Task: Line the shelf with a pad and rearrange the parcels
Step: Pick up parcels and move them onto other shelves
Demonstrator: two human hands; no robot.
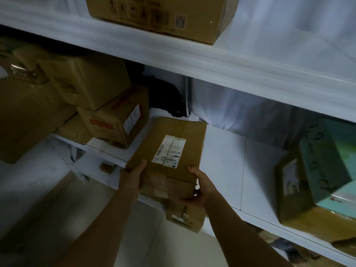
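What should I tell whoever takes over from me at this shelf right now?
Left hand and right hand each grip the labelled box at its near end; its far end is over the white pad on the middle shelf.
Stacked boxes sit at the left, a teal box at the right.
Done: pad appears laid.
Left: set this box down, arrange the rest.

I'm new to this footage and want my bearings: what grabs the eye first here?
A labelled cardboard parcel is gripped by the left hand and right hand at the white-lined shelf's front edge. Stacked brown boxes crowd its left; a teal box sits at the right.
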